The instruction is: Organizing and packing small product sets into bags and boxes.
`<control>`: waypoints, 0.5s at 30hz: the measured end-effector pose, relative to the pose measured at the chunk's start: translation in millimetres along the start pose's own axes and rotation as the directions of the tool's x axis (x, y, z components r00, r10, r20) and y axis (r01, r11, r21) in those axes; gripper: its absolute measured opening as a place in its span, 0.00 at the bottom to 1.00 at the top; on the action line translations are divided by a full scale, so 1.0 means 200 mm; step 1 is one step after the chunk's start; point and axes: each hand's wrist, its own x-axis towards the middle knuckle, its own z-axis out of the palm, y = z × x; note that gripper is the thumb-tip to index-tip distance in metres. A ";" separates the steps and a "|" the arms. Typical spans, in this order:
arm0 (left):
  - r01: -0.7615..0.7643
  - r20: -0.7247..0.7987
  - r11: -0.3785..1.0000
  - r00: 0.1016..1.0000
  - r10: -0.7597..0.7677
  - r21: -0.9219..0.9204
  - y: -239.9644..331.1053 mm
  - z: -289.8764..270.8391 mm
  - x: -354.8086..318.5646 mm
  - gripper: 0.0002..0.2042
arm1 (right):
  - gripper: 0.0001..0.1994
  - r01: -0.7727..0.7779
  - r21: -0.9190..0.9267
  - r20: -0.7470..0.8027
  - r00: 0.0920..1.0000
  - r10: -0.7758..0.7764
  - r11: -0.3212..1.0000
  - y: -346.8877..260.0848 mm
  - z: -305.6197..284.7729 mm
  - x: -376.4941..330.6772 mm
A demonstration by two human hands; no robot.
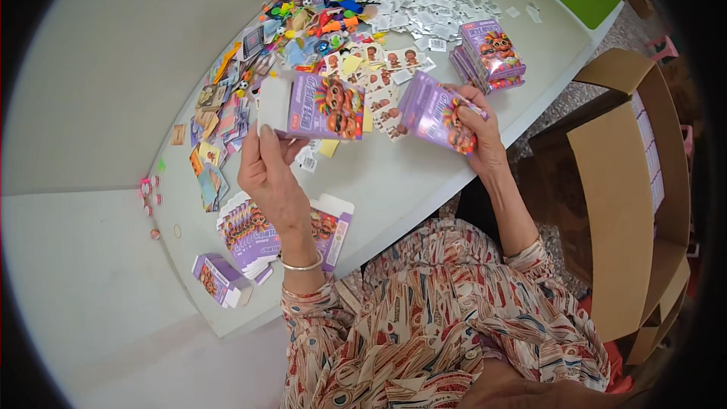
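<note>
My left hand is closed on the lower edge of a purple printed carton with cartoon figures. A white flap stands out at that carton's left end. In my right hand, closed with the thumb on the printed front, is another purple carton; it may be more than one. Both are held above the table, a short gap apart. Below my left wrist lies a fanned stack of flat purple cartons, partly hidden by my forearm. Beside it, a single folded purple carton lies with its end flaps out.
Sticker sheets lie beyond my hands on the white table. Behind are piles of small colourful toys, silvery packets and cards. Stacked purple cartons stand at the right. A large cardboard box stands open beside the table.
</note>
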 end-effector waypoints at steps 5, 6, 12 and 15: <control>0.225 0.152 0.966 0.967 -0.206 -0.124 -0.08 -0.03 -0.11 0.14 | 0.20 0.180 -0.589 -0.126 0.943 -0.309 0.788 0.09 0.01 0.03; 0.275 0.203 0.954 0.947 -0.249 -0.116 -0.11 0.00 -0.13 0.14 | 0.23 0.317 -0.862 0.063 0.841 -0.538 0.395 0.10 -0.02 0.03; 0.209 0.301 0.977 0.935 -0.189 -0.034 -0.23 0.01 -0.06 0.14 | 0.33 0.421 -0.882 0.446 0.606 -0.659 -0.210 0.03 0.12 -0.09; 0.167 0.334 0.986 0.931 -0.147 -0.030 -0.21 0.03 -0.01 0.15 | 0.44 0.589 -0.781 0.596 0.607 -0.525 -0.207 -0.01 0.29 -0.22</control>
